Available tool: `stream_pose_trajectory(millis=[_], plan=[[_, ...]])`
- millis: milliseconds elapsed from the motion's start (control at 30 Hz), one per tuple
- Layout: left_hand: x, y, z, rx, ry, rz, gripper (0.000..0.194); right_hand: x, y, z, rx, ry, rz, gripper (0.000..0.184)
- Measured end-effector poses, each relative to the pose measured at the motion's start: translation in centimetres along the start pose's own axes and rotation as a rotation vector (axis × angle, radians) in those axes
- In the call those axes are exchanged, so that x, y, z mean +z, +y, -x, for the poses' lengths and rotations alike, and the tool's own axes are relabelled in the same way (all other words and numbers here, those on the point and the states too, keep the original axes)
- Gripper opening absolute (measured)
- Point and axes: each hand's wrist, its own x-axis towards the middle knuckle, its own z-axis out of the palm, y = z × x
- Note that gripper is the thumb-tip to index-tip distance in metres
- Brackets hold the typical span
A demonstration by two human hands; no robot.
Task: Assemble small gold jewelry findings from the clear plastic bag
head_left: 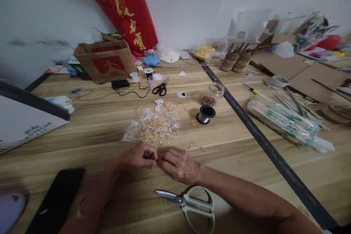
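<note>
My left hand (138,156) is closed, with small dark beads showing in its curled fingers. Its thumb and forefinger meet the fingertips of my right hand (178,164), which is pinched shut; whatever lies between them is too small to name. Just beyond both hands spreads a pile of small gold and silver jewelry findings (157,129), some in clear plastic bags (130,133). A short gold chain (196,144) lies past my right hand. Below that hand rest scissors with pale handles (189,203), blades slightly apart. A spool of fine wire (205,115) stands farther right.
A glass jar of beads (212,95) and black scissors (161,87) stand farther back. At left are a black phone (56,201) and a white box (27,120). Wrapped sticks (282,120) lie right of the dark strip (246,120). A paper bag (105,60) stands behind.
</note>
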Motion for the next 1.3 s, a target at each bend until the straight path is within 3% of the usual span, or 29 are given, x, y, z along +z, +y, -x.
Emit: stream_pose_trajectory(millis=[200, 667, 800, 933, 1300], plan=[[0.2, -0.2, 0.0, 0.010, 0.023, 0.075, 0.016, -0.2, 0.0, 0.0, -0.002, -0.012, -0.014, 0.013], [0.3, -0.9, -0.3, 0.114, 0.073, -0.025, 0.013, 0.1, 0.0, 0.0, 0.051, -0.045, -0.036, 0.014], [0.0, -0.9, 0.0, 0.078, 0.084, -0.053, 0.014, 0.1, 0.2, 0.0, 0.137, -0.025, -0.085, 0.010], [-0.6, -0.9, 0.6, 0.032, 0.183, -0.135, 0.011, 0.1, 0.6, 0.1, 0.234, 0.038, -0.156, 0.009], [-0.4, 1.7, 0.8, -0.061, 0.295, -0.459, 0.013, 0.5, 1.5, 0.4, 0.455, 0.174, -0.388, 0.011]])
